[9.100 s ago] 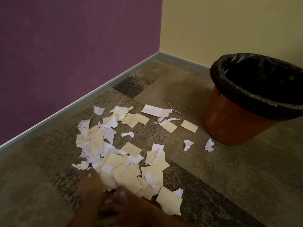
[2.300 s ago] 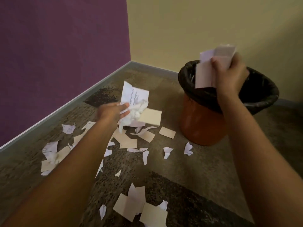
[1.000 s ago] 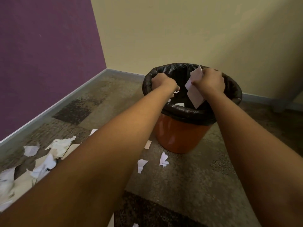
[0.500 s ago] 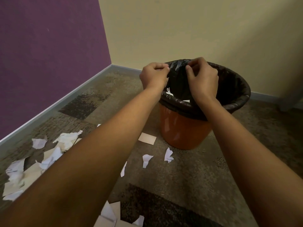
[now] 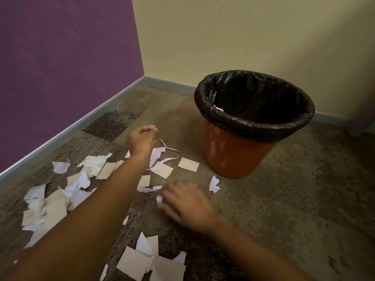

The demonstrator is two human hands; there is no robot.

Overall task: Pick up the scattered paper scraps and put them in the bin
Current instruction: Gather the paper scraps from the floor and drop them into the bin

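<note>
paper, thin and close to weightless, is what there is to handle. the paper scraps (image 5: pixel 55 211) lie on the floor, thickest at the left near the purple wall (image 5: pixel 60 57), with a looser trail running toward the bin (image 5: pixel 233 157) and a few flat pieces close in at the bottom of the view. the flat cream card (image 5: pixel 188 164) near the bin lies tight to the pile and will likely need a fingernail under 1 edge, or a slide into a stack. the crumpled white scrap (image 5: pixel 214 184) stands proud and should pinch easily. the thin strip (image 5: pixel 170 149) is floppy and could trail or tear. nothing here is fragile, but a loose bundle may shed pieces, so a gathered handful squeezed firm seems safest.

the left hand (image 5: pixel 142 140) hovers over the far scraps with its fingers curled under. i cannot tell whether it holds anything. the right hand (image 5: pixel 188 205) is blurred, fingers spread wide and low over a small white scrap (image 5: pixel 159 199), holding nothing i can see.

the carpet (image 5: pixel 284 199) is short, mottled brown, with enough grip to stop paper skating. the bin stands upright near the corner, its black liner (image 5: pixel 253 126) folded over the rim and a bit of white showing inside. a yellow wall (image 5: pixel 243 37) and a grey skirting board (image 5: pixel 101 106) close the corner.
</note>
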